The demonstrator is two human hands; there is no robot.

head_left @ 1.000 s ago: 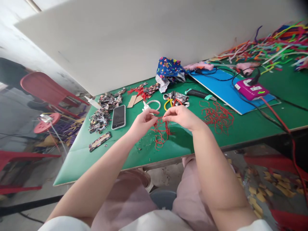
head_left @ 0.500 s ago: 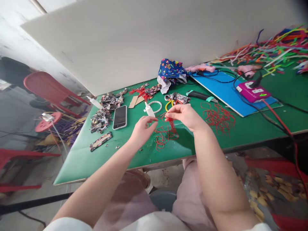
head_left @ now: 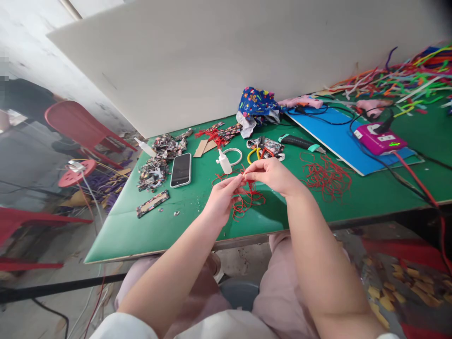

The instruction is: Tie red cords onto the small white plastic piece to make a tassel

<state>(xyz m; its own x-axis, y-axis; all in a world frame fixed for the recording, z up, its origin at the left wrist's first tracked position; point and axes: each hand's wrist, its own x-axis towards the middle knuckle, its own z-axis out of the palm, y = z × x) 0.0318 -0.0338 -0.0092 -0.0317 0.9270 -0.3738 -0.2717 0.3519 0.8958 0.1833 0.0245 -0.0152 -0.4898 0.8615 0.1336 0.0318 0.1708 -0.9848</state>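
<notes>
Over the green table [head_left: 123,230], my left hand [head_left: 224,195] and my right hand [head_left: 270,176] meet with their fingertips together. Both are pinched closed on red cord [head_left: 250,200], whose loose strands hang and curl on the table beneath them. Just behind my fingers stand a small white squeeze bottle [head_left: 225,163] and a white ring [head_left: 236,155]. Pliers with yellow and red handles [head_left: 253,155] lie beyond my right hand, beside a patterned cloth piece [head_left: 277,147]. To the right spreads a second tangle of red cords [head_left: 326,178].
On the left are a phone [head_left: 181,170], patterned cloth scraps [head_left: 155,169] and a cloth-edged strip [head_left: 152,204]. A utility knife [head_left: 302,142], a blue board [head_left: 335,136] and a magenta power adapter [head_left: 379,137] with cables lie right. A person [head_left: 28,101] is near a red chair [head_left: 76,127].
My left hand has moved right and up to join my right hand, and its fingers have closed on the red cord. The view has shifted slightly.
</notes>
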